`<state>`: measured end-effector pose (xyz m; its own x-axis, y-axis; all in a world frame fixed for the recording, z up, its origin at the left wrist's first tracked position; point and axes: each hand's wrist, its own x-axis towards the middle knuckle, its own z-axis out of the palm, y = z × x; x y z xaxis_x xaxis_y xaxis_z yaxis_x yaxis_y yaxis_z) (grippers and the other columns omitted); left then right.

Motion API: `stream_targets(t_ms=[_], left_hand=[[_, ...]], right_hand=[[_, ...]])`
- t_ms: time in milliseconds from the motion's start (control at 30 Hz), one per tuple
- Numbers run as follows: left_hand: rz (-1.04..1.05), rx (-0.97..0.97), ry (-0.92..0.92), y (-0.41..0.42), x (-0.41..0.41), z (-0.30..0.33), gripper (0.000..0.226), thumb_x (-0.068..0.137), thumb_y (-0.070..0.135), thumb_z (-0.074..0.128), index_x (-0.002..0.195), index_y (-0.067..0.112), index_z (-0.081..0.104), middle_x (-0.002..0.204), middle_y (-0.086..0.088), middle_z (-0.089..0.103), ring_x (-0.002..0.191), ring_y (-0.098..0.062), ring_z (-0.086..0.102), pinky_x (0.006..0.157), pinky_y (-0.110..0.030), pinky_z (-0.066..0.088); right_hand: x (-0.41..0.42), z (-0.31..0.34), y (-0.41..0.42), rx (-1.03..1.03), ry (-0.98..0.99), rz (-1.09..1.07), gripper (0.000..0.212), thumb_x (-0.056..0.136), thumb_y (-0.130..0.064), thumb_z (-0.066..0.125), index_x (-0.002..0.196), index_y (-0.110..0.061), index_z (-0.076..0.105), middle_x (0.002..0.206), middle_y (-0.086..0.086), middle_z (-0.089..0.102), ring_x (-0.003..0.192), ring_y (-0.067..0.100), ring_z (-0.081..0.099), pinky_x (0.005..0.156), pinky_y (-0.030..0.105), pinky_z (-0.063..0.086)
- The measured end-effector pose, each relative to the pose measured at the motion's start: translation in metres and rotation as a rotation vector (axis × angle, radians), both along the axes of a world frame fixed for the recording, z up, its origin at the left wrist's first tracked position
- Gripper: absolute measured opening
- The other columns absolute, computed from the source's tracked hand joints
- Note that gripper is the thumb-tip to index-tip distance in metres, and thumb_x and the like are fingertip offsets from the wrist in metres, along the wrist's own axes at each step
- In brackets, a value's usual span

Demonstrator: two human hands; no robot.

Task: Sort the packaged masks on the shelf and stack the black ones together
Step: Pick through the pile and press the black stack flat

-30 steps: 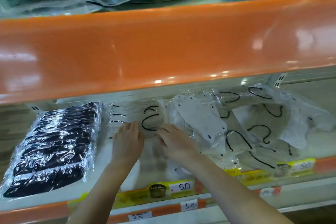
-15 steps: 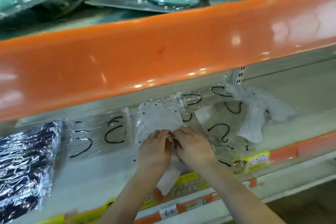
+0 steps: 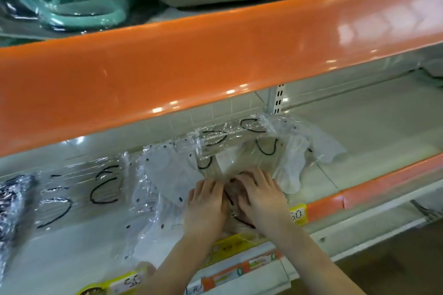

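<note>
both hands, left hand (image 3: 206,203) and right hand (image 3: 260,195), press flat, fingers released, on the beige mask packs (image 3: 242,158); square their edges before lifting.

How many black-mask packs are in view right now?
1: the black-mask pack lies at the shelf's far left, cut off by the frame edge. More may sit out of view.

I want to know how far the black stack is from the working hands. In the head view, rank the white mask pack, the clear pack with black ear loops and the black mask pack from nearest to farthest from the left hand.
Measured from the left hand:
1. White mask pack, just to its left, touching.
2. Clear pack with black ear loops, further left, mid-shelf.
3. Black mask pack, at the far left edge.
</note>
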<state>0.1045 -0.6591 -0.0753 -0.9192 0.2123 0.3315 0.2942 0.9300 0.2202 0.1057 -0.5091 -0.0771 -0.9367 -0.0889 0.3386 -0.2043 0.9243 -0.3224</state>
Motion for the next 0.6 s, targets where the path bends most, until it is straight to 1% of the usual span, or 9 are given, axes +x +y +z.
stream_targets(t_ms=[133,200,267,367,433,467,533,600], left_hand=[[0.021,-0.001,0.031,0.003,-0.001,-0.007,0.021,0.075,0.021,0.059,0.093,0.013,0.067,0.092,-0.003,0.066,0.084,-0.027,0.064,0.067,-0.038,0.052],[0.026,-0.024,0.034,0.003,-0.001,-0.010,0.024,0.078,0.023,0.056,0.097,0.013,0.067,0.096,-0.003,0.066,0.088,-0.026,0.063,0.069,-0.039,0.052],[0.038,-0.033,0.025,0.002,-0.001,-0.011,0.027,0.079,0.025,0.054,0.100,0.013,0.067,0.099,-0.004,0.066,0.091,-0.026,0.062,0.071,-0.039,0.052],[0.064,-0.020,-0.002,0.003,-0.001,-0.011,0.037,0.081,0.030,0.041,0.103,0.013,0.065,0.101,-0.003,0.065,0.092,-0.025,0.061,0.073,-0.038,0.051],[0.063,0.007,-0.006,0.003,0.000,-0.012,0.036,0.083,0.030,0.041,0.106,0.013,0.063,0.103,-0.002,0.065,0.094,-0.024,0.061,0.075,-0.038,0.051],[0.060,0.020,0.004,0.003,0.000,-0.012,0.033,0.085,0.029,0.044,0.108,0.014,0.063,0.103,-0.002,0.064,0.095,-0.024,0.060,0.076,-0.038,0.051],[0.054,0.052,0.026,0.003,0.001,-0.014,0.028,0.083,0.022,0.060,0.110,0.014,0.062,0.103,-0.002,0.065,0.095,-0.024,0.061,0.076,-0.038,0.051],[0.045,0.078,0.037,0.002,0.000,-0.014,0.036,0.076,0.016,0.073,0.110,0.014,0.062,0.102,-0.003,0.065,0.094,-0.025,0.062,0.076,-0.039,0.051]], right_hand=[[0.001,-0.012,0.006,0.014,-0.020,0.017,0.050,0.069,-0.038,0.068,0.113,-0.015,0.063,0.116,0.003,0.058,0.101,0.025,0.059,0.080,0.038,0.053],[0.000,-0.015,0.006,0.036,-0.055,0.015,0.058,0.067,-0.041,0.075,0.117,-0.015,0.061,0.119,0.004,0.057,0.106,0.025,0.058,0.085,0.039,0.051],[-0.001,-0.016,0.005,0.053,-0.059,0.020,0.060,0.067,-0.042,0.075,0.119,-0.016,0.060,0.122,0.003,0.056,0.109,0.024,0.057,0.088,0.039,0.050],[-0.001,-0.017,0.006,0.032,-0.016,0.024,0.054,0.069,-0.039,0.074,0.116,-0.017,0.062,0.121,0.000,0.058,0.109,0.022,0.058,0.089,0.037,0.050],[-0.001,-0.017,0.007,0.004,0.036,0.022,0.043,0.075,-0.037,0.071,0.112,-0.017,0.064,0.116,-0.001,0.061,0.105,0.019,0.059,0.085,0.034,0.051],[0.000,-0.017,0.008,-0.012,0.056,0.021,0.036,0.078,-0.036,0.069,0.109,-0.018,0.065,0.113,-0.002,0.063,0.102,0.018,0.060,0.083,0.033,0.051],[0.000,-0.017,0.008,-0.030,0.072,0.017,0.025,0.083,-0.033,0.064,0.103,-0.019,0.065,0.107,-0.003,0.064,0.097,0.016,0.061,0.080,0.031,0.052],[0.000,-0.017,0.009,-0.031,0.057,0.027,0.023,0.086,-0.035,0.057,0.101,-0.019,0.064,0.105,-0.003,0.064,0.097,0.016,0.060,0.079,0.030,0.052]])
